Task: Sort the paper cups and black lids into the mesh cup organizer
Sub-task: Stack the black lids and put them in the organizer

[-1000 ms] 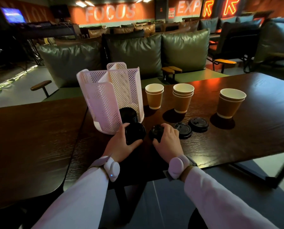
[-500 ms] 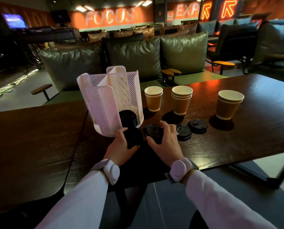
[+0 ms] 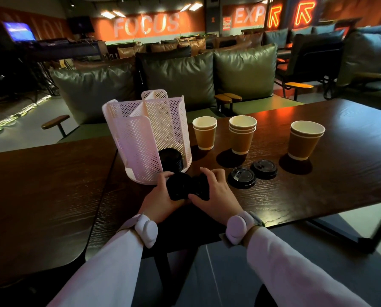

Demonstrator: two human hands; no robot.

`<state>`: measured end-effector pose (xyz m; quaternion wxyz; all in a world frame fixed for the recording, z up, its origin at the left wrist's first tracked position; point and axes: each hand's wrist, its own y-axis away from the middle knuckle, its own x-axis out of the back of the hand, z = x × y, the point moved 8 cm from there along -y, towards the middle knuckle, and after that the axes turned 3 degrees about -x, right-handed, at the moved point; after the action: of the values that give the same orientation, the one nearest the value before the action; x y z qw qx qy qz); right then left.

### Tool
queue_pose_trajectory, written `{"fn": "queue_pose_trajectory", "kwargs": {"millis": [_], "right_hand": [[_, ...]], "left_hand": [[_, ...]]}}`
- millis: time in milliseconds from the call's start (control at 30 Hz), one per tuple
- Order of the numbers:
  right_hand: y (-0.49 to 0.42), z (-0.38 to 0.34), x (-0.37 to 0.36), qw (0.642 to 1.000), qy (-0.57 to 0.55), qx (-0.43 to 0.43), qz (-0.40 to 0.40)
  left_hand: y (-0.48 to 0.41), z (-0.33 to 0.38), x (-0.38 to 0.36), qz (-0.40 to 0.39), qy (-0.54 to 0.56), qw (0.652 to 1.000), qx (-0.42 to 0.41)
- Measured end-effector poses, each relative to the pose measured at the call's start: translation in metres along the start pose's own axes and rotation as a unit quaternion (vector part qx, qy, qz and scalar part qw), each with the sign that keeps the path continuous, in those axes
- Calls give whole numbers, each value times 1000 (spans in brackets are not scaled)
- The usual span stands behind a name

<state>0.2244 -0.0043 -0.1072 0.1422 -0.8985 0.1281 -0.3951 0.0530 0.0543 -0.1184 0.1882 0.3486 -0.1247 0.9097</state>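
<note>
1. The bench (image 3: 318, 196) carries everything, dark wood.
2. The mesh cup organizer (image 3: 147, 138) stands upright at the left, a stack of black lids (image 3: 170, 159) in its open near compartment.
3. Three stacks of paper cups (image 3: 242, 134) wait right of it, unsorted.
4. The left hand (image 3: 160, 196) and right hand (image 3: 216, 193) each grip a lid, edges touching (probably nesting them; it's dark).
5. Two loose lids (image 3: 241, 177) lie flat beside the right hand.

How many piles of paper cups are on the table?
3. One pile stands right beside the white organizer, one in the middle, one far right. None seem hidden.
</note>
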Motion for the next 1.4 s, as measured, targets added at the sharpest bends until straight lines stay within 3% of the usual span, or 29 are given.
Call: {"fn": "queue_pose_trajectory", "kwargs": {"millis": [233, 433, 700, 867, 1033, 1233, 1400], "right_hand": [[0, 1, -3, 998, -36, -35, -35], [-3, 1, -12, 997, 3, -22, -80], [-9, 21, -4, 995, -36, -87, -13], [-9, 22, -4, 994, -23, -101, -20], [-11, 19, 0, 996, -18, -91, -2], [-10, 19, -5, 994, -40, -93, -36], [-10, 19, -4, 993, -58, -88, -53]], "left_hand": [[0, 1, -5, -33, -40, 999, -11], [0, 2, -6, -32, -60, 998, 2], [4, 8, -8, -37, -77, 996, -22], [6, 12, -8, -41, -83, 995, -33], [8, 14, -7, -44, -60, 996, -40], [7, 9, -7, -47, -24, 998, -22], [1, 3, -4, -43, 75, 996, 18]]}}
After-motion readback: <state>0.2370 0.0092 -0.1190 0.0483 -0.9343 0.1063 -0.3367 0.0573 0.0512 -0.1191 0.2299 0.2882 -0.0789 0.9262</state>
